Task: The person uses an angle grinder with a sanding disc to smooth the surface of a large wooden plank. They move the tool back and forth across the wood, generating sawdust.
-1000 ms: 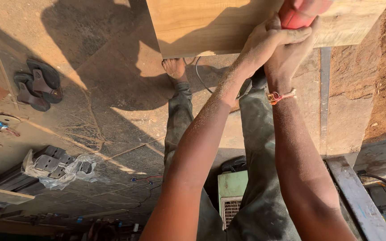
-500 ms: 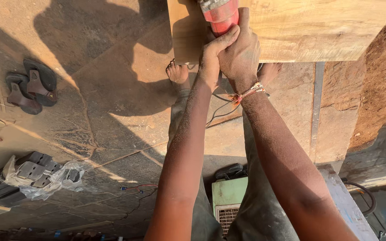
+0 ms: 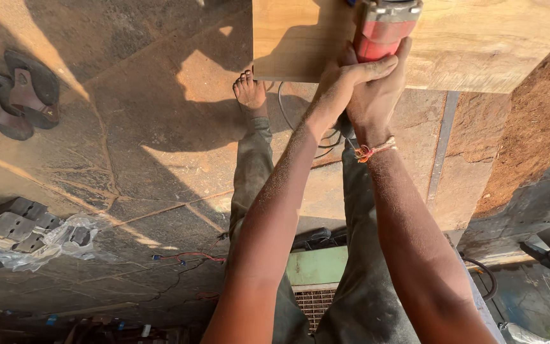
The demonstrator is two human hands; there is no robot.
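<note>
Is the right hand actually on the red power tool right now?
Touching. The head view shows the right hand wrapped around the lower body of the red power tool, with the left hand pressed alongside.

Sunlit cracked stone floor (image 3: pixel 160 159) with sandals (image 3: pixel 17 92) at left and reddish sawdust heap (image 3: pixel 536 134) at right.
</note>
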